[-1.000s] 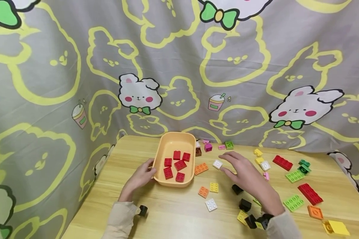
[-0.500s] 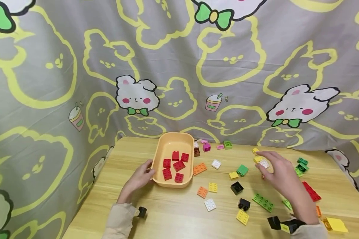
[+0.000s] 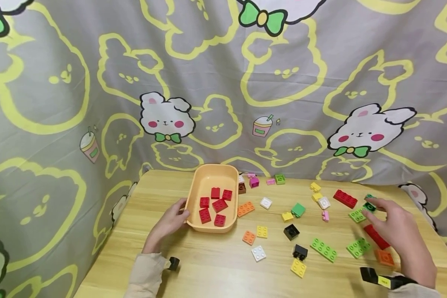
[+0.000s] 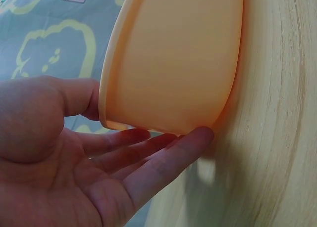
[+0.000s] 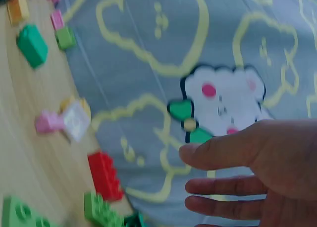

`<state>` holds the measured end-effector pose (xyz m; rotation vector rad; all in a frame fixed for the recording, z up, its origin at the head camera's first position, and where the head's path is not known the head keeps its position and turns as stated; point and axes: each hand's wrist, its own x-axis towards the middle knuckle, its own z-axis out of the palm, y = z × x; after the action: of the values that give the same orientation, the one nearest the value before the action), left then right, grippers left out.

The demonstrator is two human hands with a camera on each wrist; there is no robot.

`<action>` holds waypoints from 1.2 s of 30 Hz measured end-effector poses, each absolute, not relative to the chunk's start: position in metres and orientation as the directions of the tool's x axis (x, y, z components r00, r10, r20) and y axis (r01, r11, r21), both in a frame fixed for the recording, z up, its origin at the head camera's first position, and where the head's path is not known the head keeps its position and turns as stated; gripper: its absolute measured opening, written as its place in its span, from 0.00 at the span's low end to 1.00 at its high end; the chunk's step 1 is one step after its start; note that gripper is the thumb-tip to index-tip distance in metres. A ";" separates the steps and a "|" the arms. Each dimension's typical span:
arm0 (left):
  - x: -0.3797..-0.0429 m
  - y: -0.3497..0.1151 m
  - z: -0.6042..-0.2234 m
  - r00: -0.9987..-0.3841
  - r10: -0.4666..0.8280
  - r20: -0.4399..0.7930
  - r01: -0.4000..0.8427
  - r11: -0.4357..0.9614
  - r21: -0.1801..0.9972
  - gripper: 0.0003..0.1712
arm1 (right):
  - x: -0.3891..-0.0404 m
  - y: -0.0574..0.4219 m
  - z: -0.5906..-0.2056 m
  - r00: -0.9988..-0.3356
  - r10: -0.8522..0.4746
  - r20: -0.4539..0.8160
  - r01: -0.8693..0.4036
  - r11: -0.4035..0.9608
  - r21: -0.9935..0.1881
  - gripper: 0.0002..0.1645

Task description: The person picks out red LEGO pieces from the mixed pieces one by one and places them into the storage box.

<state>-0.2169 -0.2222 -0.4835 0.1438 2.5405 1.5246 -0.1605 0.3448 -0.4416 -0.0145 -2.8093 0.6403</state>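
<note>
Red brick (image 3: 345, 198), far R, is seen far-L of nearer R hand (image 3: 397, 227), axis slanted near-R; nothing's held there; tray (image 3: 213, 180) gripped by L hand (image 3: 172, 217).

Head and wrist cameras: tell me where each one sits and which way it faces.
Head: worn on the head, facing forward and down at the table, tray and patterned curtain; left hand, right hand and sleeves show.
Left wrist: on that wrist, facing the tray's outer side; the left hand shows, fingers against the tray.
Right wrist: on that wrist, facing past the right hand toward the curtain; part of that hand shows.
Shared: head and left wrist, the tray; head and right wrist, the long red brick nearest the curtain.
</note>
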 end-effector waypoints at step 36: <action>-0.218 -0.223 -0.482 -0.978 0.181 -0.101 -0.006 0.461 0.887 0.28 | -0.164 0.403 -0.491 -0.956 0.111 -0.273 0.229 0.861 -0.453 0.46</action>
<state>-0.2177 -0.2226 -0.4816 0.1528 2.5260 1.5351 -0.1640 0.4028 -0.4908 -0.3025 -3.2599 0.8442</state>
